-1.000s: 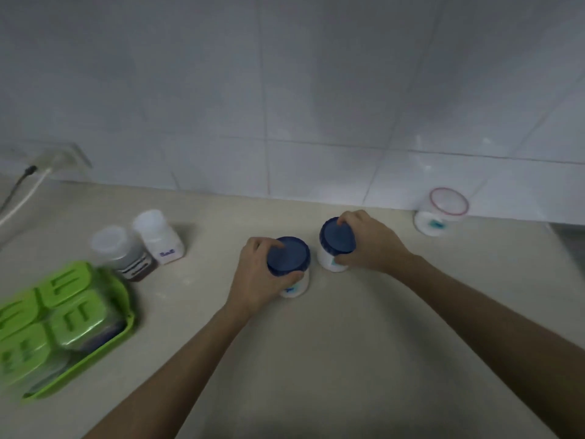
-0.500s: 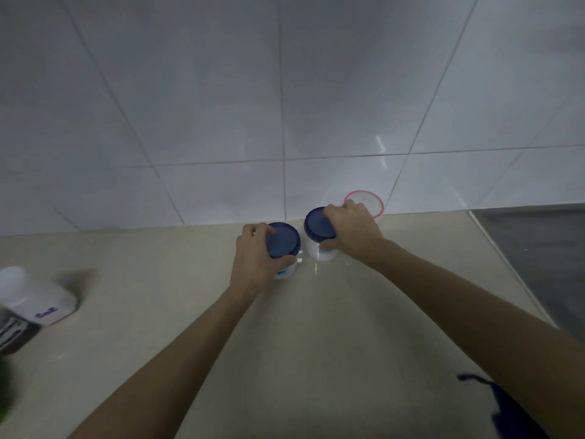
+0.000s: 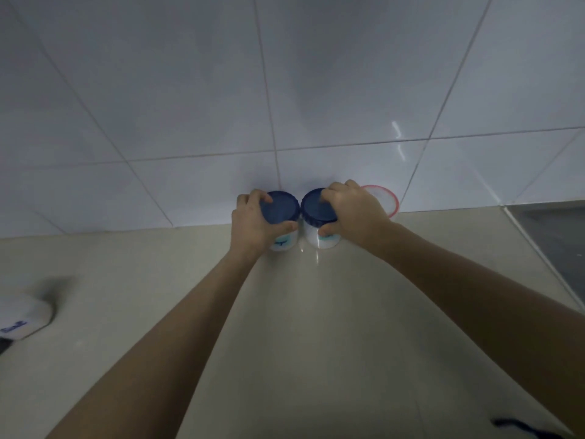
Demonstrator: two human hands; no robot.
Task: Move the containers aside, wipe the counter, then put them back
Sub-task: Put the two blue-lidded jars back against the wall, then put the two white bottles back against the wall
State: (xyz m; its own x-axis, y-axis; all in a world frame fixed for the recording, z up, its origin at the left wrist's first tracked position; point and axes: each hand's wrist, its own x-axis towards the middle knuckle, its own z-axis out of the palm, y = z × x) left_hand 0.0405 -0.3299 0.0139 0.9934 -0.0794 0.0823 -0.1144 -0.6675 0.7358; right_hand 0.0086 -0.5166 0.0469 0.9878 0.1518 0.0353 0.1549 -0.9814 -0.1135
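Observation:
Two white jars with dark blue lids stand side by side at the back of the beige counter (image 3: 316, 312), close to the tiled wall. My left hand (image 3: 253, 223) grips the left jar (image 3: 281, 207) around its lid. My right hand (image 3: 354, 210) grips the right jar (image 3: 316, 210) the same way. Both jars rest on the counter, almost touching each other. Just behind my right hand stands a clear container with a red rim (image 3: 384, 199), partly hidden by the hand.
A white bottle with blue lettering (image 3: 22, 318) lies at the far left edge of view. A darker grey surface (image 3: 557, 236) begins past the counter's right end. A dark blue cloth scrap (image 3: 522, 427) shows at the bottom right.
Both hands have carried the two blue-lidded jars back and to the right, up against the wall beside the red-rimmed container. The view has turned right, and the green tray has left the frame.

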